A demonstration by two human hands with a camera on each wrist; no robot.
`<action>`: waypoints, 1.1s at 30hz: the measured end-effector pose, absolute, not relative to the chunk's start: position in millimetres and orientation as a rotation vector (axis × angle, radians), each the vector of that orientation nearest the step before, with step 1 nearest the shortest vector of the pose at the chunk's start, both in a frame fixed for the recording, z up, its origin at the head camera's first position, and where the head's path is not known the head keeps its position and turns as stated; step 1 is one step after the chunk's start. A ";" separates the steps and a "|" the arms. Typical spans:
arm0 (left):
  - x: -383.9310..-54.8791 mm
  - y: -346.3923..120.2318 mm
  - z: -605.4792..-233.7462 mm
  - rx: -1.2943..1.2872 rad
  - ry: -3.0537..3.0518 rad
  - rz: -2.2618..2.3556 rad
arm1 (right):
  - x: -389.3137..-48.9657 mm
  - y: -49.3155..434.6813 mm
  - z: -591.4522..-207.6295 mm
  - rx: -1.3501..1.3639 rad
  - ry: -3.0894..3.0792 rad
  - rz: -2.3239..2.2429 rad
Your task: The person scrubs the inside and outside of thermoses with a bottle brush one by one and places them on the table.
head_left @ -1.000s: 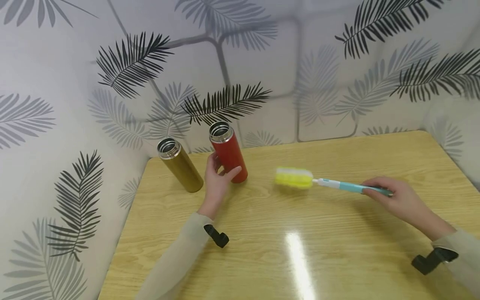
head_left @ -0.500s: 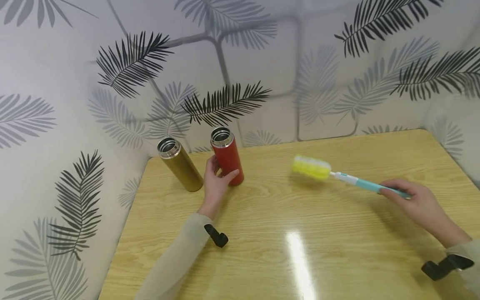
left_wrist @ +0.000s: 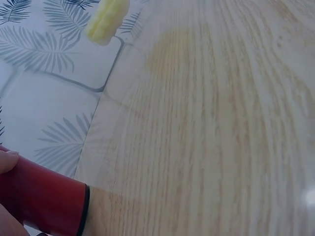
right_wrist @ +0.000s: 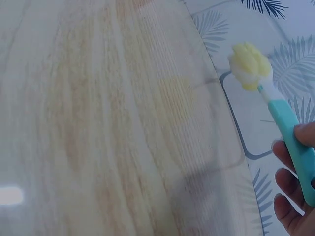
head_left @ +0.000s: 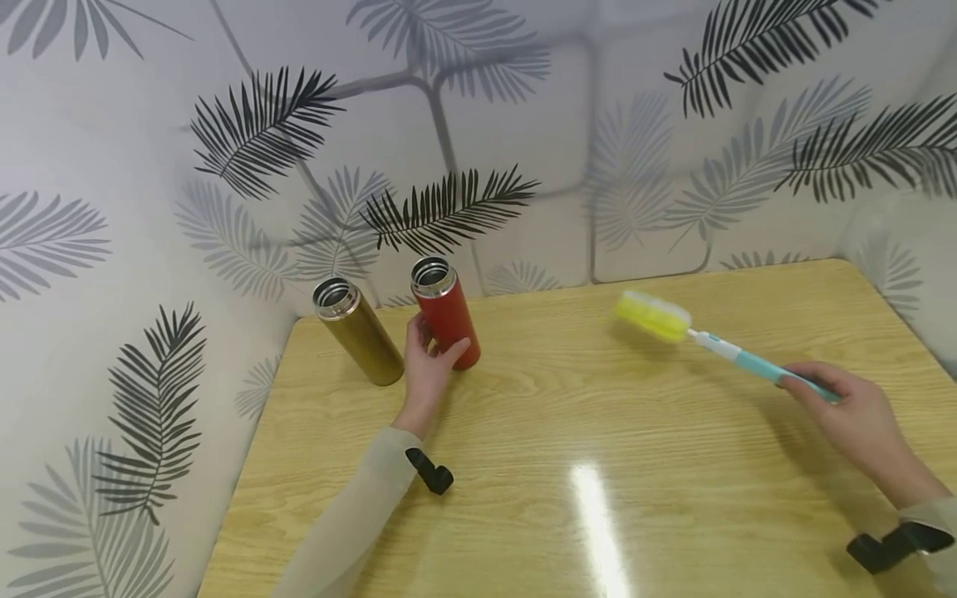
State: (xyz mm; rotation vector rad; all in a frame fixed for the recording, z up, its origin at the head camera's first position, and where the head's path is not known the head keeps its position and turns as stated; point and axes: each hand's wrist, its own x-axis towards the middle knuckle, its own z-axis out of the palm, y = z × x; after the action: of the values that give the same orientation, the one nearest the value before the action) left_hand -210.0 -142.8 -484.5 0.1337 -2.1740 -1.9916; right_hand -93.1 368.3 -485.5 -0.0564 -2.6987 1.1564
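Observation:
My left hand (head_left: 428, 374) grips the lower part of a red vacuum flask (head_left: 449, 320), which stands upright with its steel mouth uncovered. Part of that flask (left_wrist: 44, 196) also shows at the lower left of the left wrist view. In my right hand (head_left: 860, 415) is the turquoise handle of a bottle brush (head_left: 755, 363). Its yellow and white sponge head (head_left: 652, 316) points left, held above the table. The right wrist view shows thumb and fingers (right_wrist: 288, 189) around the brush handle (right_wrist: 290, 130). Left of the red flask stands a gold vacuum flask (head_left: 360, 336), its mouth uncovered too.
The wood-grain table (head_left: 523, 465) backs onto a wall (head_left: 516, 124) covered with a leaf pattern, which continues along the left side. A bright light reflection lies on the tabletop near the front middle.
My right hand has moved right with the bottle brush, away from the red flask. The red flask, in my left hand, has come slightly left and upright. The gold flask stays put.

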 end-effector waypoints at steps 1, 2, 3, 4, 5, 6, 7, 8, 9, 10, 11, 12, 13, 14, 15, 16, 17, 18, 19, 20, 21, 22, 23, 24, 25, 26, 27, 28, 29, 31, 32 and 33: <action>-209.3 -142.8 -484.4 0.128 -2.178 -1.992 | -91.9 369.0 -486.2 -0.080 -2.691 1.142; -208.2 -142.9 -484.4 0.126 -2.192 -1.978 | -90.7 369.6 -486.7 -0.107 -2.678 1.127; -206.8 -143.0 -484.3 0.123 -2.206 -1.962 | -89.6 370.5 -487.1 -0.138 -2.665 1.113; -204.9 -143.3 -484.0 0.116 -2.215 -1.947 | -88.8 371.5 -487.7 -0.176 -2.655 1.106; -202.6 -143.5 -483.8 0.114 -2.224 -1.933 | -88.1 372.8 -488.1 -0.212 -2.648 1.094; -200.0 -143.7 -483.3 0.116 -2.233 -1.921 | -87.6 374.1 -488.5 -0.249 -2.639 1.080; -196.7 -144.0 -483.1 0.120 -2.237 -1.912 | -87.5 375.5 -488.9 -0.288 -2.624 1.071; -193.2 -144.4 -482.8 0.121 -2.236 -1.908 | -87.8 376.9 -489.2 -0.323 -2.612 1.067; -189.6 -145.0 -482.6 0.116 -2.226 -1.913 | -88.2 378.3 -489.6 -0.358 -2.606 1.062; -185.6 -145.7 -482.7 0.115 -2.216 -1.918 | -88.9 379.3 -490.0 -0.388 -2.604 1.055; -181.5 -146.3 -482.8 0.114 -2.208 -1.921 | -89.5 380.2 -490.1 -0.408 -2.605 1.044; -177.4 -147.0 -483.3 0.110 -2.202 -1.921 | -90.1 381.3 -490.5 -0.424 -2.607 1.036; -173.3 -147.9 -484.3 0.100 -2.198 -1.921 | -90.7 382.4 -490.8 -0.436 -2.614 1.022; -169.6 -148.8 -485.8 0.088 -2.205 -1.911 | -91.1 383.3 -491.0 -0.446 -2.623 1.002; -165.9 -149.5 -487.2 0.077 -2.220 -1.898 | -91.2 384.6 -491.4 -0.444 -2.639 0.980; -161.9 -150.0 -488.4 0.067 -2.237 -1.886 | -91.1 386.1 -492.1 -0.425 -2.662 0.947; -158.3 -150.9 -489.5 0.053 -2.258 -1.872 | -90.9 387.3 -492.7 -0.414 -2.696 0.911; -155.1 -151.9 -490.8 0.040 -2.285 -1.861 | -90.7 388.7 -493.6 -0.399 -2.728 0.885; -152.1 -152.9 -491.8 0.023 -2.312 -1.849 | -90.6 389.8 -494.3 -0.380 -2.764 0.859; -149.3 -153.7 -492.5 0.009 -2.347 -1.824 | -90.4 391.2 -495.3 -0.347 -2.806 0.835; -146.6 -154.3 -492.7 -0.008 -2.384 -1.794 | -90.1 392.6 -496.2 -0.313 -2.849 0.820; -144.1 -155.0 -493.0 -0.033 -2.423 -1.760 | -90.2 393.6 -497.3 -0.275 -2.885 0.808; -142.3 -155.9 -493.3 -0.062 -2.462 -1.724 | -90.4 393.8 -498.0 -0.250 -2.918 0.801; -140.6 -156.7 -493.0 -0.095 -2.502 -1.683 | -90.7 394.1 -499.1 -0.218 -2.943 0.807; -139.0 -157.4 -492.3 -0.137 -2.547 -1.626 | -91.0 393.9 -499.9 -0.188 -2.969 0.806; -137.5 -158.1 -491.5 -0.180 -2.597 -1.568 | -91.2 393.3 -500.7 -0.166 -2.985 0.809; -135.8 -158.6 -490.1 -0.229 -2.640 -1.511 | -91.3 392.0 -501.0 -0.158 -2.995 0.808; -134.3 -159.0 -488.8 -0.278 -2.678 -1.457 | -91.4 390.7 -501.3 -0.147 -3.001 0.800; -133.0 -159.3 -487.2 -0.323 -2.712 -1.393 | -91.5 389.5 -501.0 -0.148 -3.006 0.799; -130.4 -159.9 -483.8 -0.396 -2.767 -1.248 | -91.0 387.2 -500.2 -0.157 -3.012 0.793; -129.2 -160.1 -482.0 -0.416 -2.782 -1.180 | -90.7 386.1 -499.8 -0.160 -3.012 0.787; -128.3 -160.5 -480.6 -0.429 -2.787 -1.104 | -90.5 385.3 -499.3 -0.159 -3.017 0.781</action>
State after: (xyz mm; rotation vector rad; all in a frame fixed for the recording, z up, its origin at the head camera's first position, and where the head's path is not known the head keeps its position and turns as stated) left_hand -128.3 -160.5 -480.6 -0.4288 -2.7871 -1.1039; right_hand -90.5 385.3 -499.3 -0.1589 -3.0166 0.7812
